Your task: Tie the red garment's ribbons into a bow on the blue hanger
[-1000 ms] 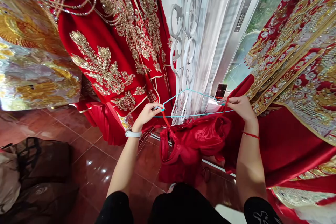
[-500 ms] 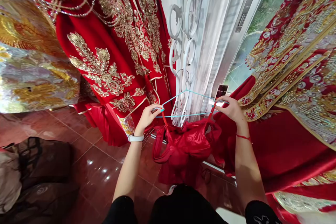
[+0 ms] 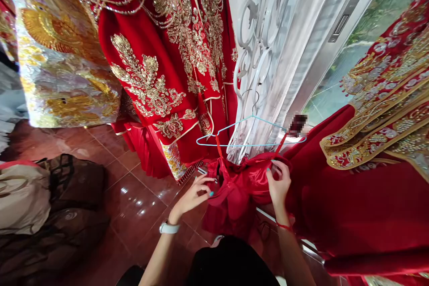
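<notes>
A thin light-blue wire hanger (image 3: 250, 132) hangs by its hook from a white scrolled metal grille (image 3: 254, 53). A shiny red satin garment (image 3: 243, 185) dangles from it by two narrow red straps. My left hand (image 3: 196, 193), with a white band at the wrist, touches the satin's left side with its fingers spread. My right hand (image 3: 278, 181), with a red string at the wrist, pinches the cloth near its upper right edge.
Red gowns with heavy gold embroidery hang at the left (image 3: 167, 53) and right (image 3: 378, 143). A gold and silver robe (image 3: 63, 62) hangs at the far left. Dark and beige bags (image 3: 50, 201) lie on the glossy red tile floor (image 3: 140, 205). White curtain and a window stand behind.
Both hands let go of the hanger's ends and dropped to the red satin below. The hanger now hangs by itself on the grille. The view shifted left.
</notes>
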`<state>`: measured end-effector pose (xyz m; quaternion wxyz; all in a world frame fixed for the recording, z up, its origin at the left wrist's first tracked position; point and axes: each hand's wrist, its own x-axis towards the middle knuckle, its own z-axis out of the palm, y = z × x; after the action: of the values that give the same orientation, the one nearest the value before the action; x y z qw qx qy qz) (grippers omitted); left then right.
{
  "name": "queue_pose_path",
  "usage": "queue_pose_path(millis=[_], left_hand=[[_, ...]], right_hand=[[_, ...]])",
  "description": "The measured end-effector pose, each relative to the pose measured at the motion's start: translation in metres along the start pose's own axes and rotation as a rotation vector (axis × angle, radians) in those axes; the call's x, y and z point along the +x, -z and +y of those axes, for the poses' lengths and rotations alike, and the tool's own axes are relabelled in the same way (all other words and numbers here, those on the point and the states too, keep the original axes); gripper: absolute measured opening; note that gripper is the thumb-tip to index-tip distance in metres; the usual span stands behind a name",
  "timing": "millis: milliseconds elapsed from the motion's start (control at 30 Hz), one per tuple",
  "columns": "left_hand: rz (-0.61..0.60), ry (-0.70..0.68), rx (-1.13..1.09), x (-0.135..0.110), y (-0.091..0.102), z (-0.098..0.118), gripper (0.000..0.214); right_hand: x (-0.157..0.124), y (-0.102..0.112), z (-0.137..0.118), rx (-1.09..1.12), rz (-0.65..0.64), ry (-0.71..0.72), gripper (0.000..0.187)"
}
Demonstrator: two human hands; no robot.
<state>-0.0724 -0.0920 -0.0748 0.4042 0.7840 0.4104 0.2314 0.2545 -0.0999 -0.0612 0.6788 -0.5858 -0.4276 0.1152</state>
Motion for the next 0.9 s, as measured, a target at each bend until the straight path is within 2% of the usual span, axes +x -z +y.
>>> queue_pose_path(millis=[67, 133, 200, 267, 300, 367, 467, 633, 700, 767, 800, 900], left_hand=[[-0.039, 0.014, -0.043, -0.007, 0.001, 0.008, 0.022], [0.007, 0.009, -0.112, -0.006, 0.003, 0.016, 0.023], [0.157, -0.003, -0.159, -0.001, 0.004, 0.023, 0.027], [0.290, -0.015, -0.174, 0.004, 0.003, 0.027, 0.024], [0.302, -0.020, -0.170, 0.005, 0.002, 0.027, 0.020], [0.214, -0.014, -0.132, 0.004, 0.000, 0.027, 0.016], [0.079, 0.050, -0.012, -0.006, -0.002, 0.024, 0.016], [0.036, 0.084, 0.040, -0.025, 0.005, 0.018, 0.001], [0.050, 0.056, 0.015, -0.026, 0.009, 0.018, 0.010], [0.115, 0.024, -0.016, -0.023, 0.011, 0.020, 0.014], [0.187, 0.013, -0.023, -0.020, 0.011, 0.021, 0.013], [0.524, 0.056, -0.066, -0.005, 0.008, 0.024, 0.011]], right_hand=[[-0.005, -0.024, -0.008, 0.128, -0.163, -0.123, 0.022], [-0.007, -0.052, -0.018, 0.285, -0.317, -0.281, 0.031], [-0.006, -0.080, -0.026, 0.421, -0.431, -0.437, 0.046], [-0.004, -0.104, -0.033, 0.527, -0.515, -0.534, 0.053], [-0.003, -0.113, -0.036, 0.571, -0.546, -0.555, 0.051], [0.000, -0.125, -0.039, 0.635, -0.579, -0.557, 0.040], [0.004, -0.130, -0.040, 0.650, -0.576, -0.543, 0.030], [0.007, -0.123, -0.036, 0.629, -0.611, -0.536, 0.034], [0.008, -0.121, -0.035, 0.614, -0.619, -0.538, 0.037], [0.007, -0.120, -0.035, 0.600, -0.621, -0.532, 0.040], [0.007, -0.120, -0.035, 0.596, -0.616, -0.529, 0.041], [0.006, -0.119, -0.036, 0.605, -0.610, -0.523, 0.043]])
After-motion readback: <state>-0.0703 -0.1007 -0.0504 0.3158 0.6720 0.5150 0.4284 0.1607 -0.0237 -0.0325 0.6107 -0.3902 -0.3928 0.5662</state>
